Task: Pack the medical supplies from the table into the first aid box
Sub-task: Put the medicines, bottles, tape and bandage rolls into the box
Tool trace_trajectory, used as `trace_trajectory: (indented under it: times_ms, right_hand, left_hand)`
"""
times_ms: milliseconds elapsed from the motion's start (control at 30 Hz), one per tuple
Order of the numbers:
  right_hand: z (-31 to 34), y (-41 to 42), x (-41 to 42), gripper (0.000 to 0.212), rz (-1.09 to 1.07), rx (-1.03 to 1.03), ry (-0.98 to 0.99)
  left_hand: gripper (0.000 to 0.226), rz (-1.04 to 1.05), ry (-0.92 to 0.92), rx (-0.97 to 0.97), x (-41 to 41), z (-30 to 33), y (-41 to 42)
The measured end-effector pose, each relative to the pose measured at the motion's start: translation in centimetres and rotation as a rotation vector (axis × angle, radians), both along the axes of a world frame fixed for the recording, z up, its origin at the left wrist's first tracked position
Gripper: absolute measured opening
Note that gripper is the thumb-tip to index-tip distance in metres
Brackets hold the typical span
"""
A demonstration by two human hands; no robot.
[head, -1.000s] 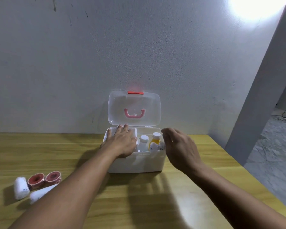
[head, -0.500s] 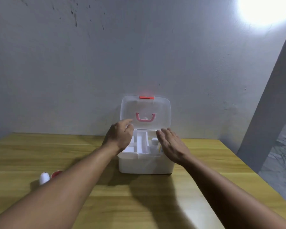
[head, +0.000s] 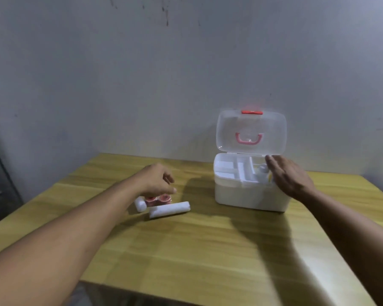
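The white first aid box (head: 241, 196) stands open at the right of the table, its clear lid (head: 251, 129) with a pink handle upright. A white divided tray sits in the box, and a bottle cap (head: 263, 167) shows beside it. My right hand (head: 289, 176) hovers open over the box's right side. My left hand (head: 157, 181) hangs just above two pink tape rolls (head: 158, 199), fingers loosely curled and holding nothing. A long white bandage roll (head: 169, 209) lies in front of the tapes and a short white roll (head: 140, 204) lies to their left.
The wooden table (head: 208, 250) ends in a near edge at the bottom of the view and a left edge by a dark floor. A grey wall stands right behind the box.
My left hand has left the box and swung left to above the tape rolls. The view has turned left, so the box now sits on the right. My right hand stays at the box.
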State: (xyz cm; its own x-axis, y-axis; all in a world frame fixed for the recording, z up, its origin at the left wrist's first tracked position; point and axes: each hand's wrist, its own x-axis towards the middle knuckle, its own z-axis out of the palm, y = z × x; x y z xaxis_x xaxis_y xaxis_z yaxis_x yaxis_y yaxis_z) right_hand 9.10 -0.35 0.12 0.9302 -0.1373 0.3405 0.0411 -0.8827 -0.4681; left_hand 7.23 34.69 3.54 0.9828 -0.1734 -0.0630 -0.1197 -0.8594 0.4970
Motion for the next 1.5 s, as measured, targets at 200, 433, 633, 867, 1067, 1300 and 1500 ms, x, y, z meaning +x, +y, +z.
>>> trace_trajectory:
  times_ms: [200, 433, 633, 867, 1067, 1300, 1500]
  right_hand:
    - [0.4, 0.5, -0.6, 0.056, -0.003, 0.009, -0.003]
    - [0.0, 0.2, -0.5, 0.059, -0.006, 0.012, -0.012]
    - [0.1, 0.3, -0.6, 0.056, -0.013, 0.023, -0.016]
    - [0.2, 0.6, -0.8, 0.056, -0.024, 0.029, -0.025]
    - [0.3, 0.6, -0.9, 0.055, -0.019, 0.022, -0.044]
    - [0.2, 0.7, -0.9, 0.056, -0.022, 0.018, -0.049]
    - [0.0, 0.5, -0.7, 0.057, -0.023, 0.002, -0.054]
  left_hand:
    - [0.077, -0.069, 0.045, 0.157, -0.8, -2.6, 1.3]
    - [0.044, -0.006, 0.007, 0.175, 1.3, -3.3, 2.1]
    - [0.048, -0.030, 0.005, 0.236, 2.3, -3.8, 1.7]
    - [0.026, 0.007, -0.095, 0.061, 2.9, -4.5, 0.1]
    - [0.016, -0.034, -0.057, 0.045, 3.4, -4.4, -1.4]
    - [0.061, -0.088, -0.070, 0.150, 4.1, -4.8, -2.0]
    - [0.019, -0.054, -0.140, 0.094, 3.7, -3.5, -3.3]
